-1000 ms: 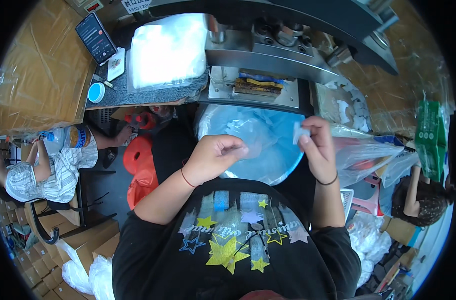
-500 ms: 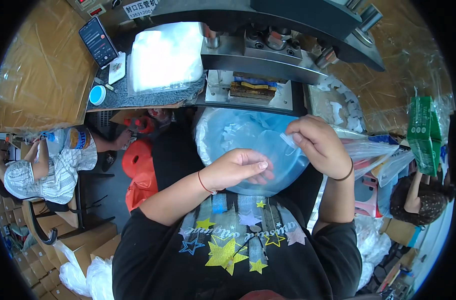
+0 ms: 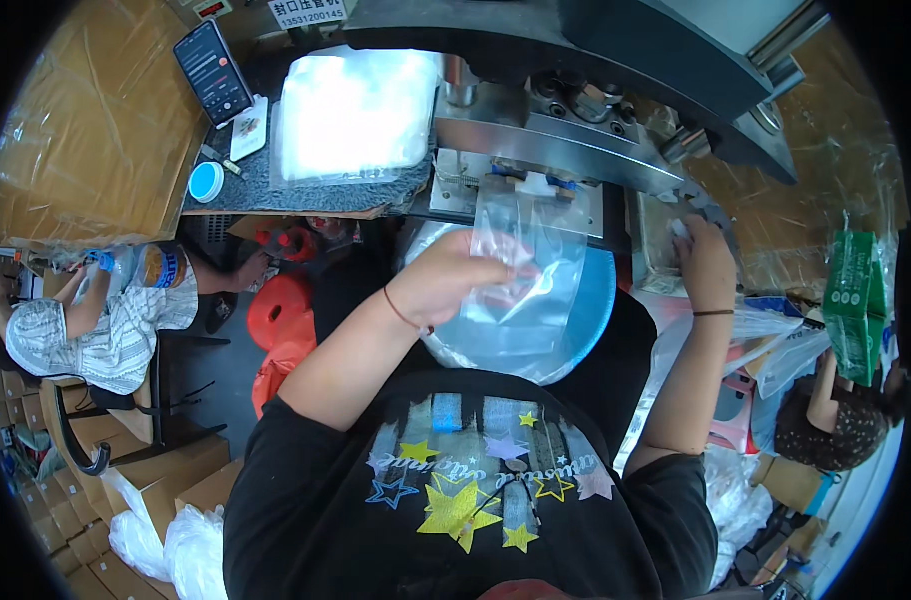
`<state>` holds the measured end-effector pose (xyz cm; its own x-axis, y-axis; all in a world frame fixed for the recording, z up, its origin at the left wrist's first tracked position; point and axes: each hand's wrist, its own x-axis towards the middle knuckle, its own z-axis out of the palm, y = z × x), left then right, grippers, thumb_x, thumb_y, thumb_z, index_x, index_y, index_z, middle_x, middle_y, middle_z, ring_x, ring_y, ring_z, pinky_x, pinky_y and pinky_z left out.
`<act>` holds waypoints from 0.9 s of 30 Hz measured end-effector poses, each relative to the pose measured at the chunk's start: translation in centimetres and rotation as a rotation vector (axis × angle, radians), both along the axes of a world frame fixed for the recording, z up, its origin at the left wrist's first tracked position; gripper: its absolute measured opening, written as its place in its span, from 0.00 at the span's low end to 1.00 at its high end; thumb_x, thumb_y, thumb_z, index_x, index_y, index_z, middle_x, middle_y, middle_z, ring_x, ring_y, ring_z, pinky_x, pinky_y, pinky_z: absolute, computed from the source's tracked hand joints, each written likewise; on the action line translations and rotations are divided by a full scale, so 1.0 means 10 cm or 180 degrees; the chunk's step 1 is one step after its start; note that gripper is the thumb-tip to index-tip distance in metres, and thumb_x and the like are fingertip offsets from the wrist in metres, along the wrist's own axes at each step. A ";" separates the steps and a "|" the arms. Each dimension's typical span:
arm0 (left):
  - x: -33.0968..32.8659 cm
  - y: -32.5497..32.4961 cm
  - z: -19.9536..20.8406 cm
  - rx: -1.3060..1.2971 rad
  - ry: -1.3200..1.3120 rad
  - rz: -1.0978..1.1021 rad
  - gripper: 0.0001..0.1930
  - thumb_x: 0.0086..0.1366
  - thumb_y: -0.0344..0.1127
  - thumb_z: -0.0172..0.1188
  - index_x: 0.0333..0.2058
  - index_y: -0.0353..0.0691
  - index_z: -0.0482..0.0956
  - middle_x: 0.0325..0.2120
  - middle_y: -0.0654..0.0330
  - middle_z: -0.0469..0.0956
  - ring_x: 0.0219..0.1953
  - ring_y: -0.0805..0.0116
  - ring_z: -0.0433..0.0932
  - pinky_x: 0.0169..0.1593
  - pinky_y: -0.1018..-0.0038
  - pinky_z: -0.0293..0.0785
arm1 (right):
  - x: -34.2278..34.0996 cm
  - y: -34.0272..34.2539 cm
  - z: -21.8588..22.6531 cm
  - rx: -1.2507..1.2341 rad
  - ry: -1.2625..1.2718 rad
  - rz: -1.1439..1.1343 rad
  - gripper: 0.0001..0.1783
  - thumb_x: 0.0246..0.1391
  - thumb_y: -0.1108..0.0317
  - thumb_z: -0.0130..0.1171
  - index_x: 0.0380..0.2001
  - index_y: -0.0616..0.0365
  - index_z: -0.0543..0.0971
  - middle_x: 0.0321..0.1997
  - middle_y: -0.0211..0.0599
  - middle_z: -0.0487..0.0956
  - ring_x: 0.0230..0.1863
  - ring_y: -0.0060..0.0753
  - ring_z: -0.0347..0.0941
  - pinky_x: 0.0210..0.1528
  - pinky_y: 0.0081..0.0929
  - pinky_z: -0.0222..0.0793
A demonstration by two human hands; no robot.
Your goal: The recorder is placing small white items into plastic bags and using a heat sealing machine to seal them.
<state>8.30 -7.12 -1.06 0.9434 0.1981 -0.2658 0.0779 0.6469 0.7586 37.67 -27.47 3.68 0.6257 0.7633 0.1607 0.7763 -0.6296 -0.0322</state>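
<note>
My left hand [image 3: 445,280] holds a clear plastic bag [image 3: 540,310], thumb in front and fingers showing through the film. The bag's upper end reaches the die area of a metal press [image 3: 565,145], where a small white fitting [image 3: 537,186] sits at its top edge. My right hand [image 3: 710,268] is stretched out to the shallow tray [image 3: 657,262] at the press's right. Its fingers are bent together around a small white plastic piece [image 3: 679,229], partly hidden by the fingertips. Below the bag, a blue basin [image 3: 600,305] rests between my legs.
A stack of clear bags [image 3: 355,125] lies on the grey mat left of the press, beside a propped phone [image 3: 212,72] and a small blue-topped jar [image 3: 205,182]. Red plastic [image 3: 278,315] stands left of my legs. Two other people sit at far left and right.
My left hand has taken the bag up to the press, with its white fitting now at the die. My right hand has left the fitting and moved right to the tray.
</note>
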 end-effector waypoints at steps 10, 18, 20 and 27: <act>-0.40 0.85 0.18 0.6665 0.0986 0.2649 0.34 0.64 0.47 0.62 0.62 0.34 0.63 0.57 0.34 0.64 0.61 0.36 0.63 0.62 0.53 0.62 | 0.04 0.00 -0.13 0.0772 -0.0150 0.0510 0.16 0.57 0.72 0.56 0.49 0.59 0.76 0.46 0.49 0.79 0.49 0.55 0.75 0.50 0.41 0.70; -0.92 0.49 0.09 0.4100 0.1077 0.2145 0.11 0.70 0.33 0.55 0.45 0.34 0.79 0.40 0.53 0.81 0.41 0.61 0.82 0.49 0.68 0.75 | -0.17 -0.11 0.06 0.1759 0.0152 0.0509 0.13 0.57 0.74 0.58 0.46 0.59 0.80 0.44 0.47 0.78 0.45 0.47 0.76 0.49 0.35 0.71; -0.86 0.33 0.07 0.3079 0.0241 0.1951 0.07 0.70 0.30 0.57 0.38 0.32 0.81 0.31 0.64 0.81 0.35 0.79 0.77 0.40 0.78 0.75 | -0.44 -0.06 0.13 0.2122 0.0644 0.1018 0.13 0.57 0.74 0.59 0.46 0.58 0.80 0.40 0.44 0.78 0.42 0.42 0.75 0.48 0.31 0.71; -0.48 -0.17 0.27 0.2869 0.0071 0.1001 0.06 0.64 0.29 0.63 0.34 0.31 0.82 0.29 0.59 0.82 0.32 0.77 0.80 0.39 0.78 0.75 | -1.31 0.45 0.35 0.2641 0.3107 0.1626 0.11 0.56 0.73 0.61 0.43 0.60 0.82 0.39 0.39 0.79 0.41 0.38 0.76 0.48 0.30 0.69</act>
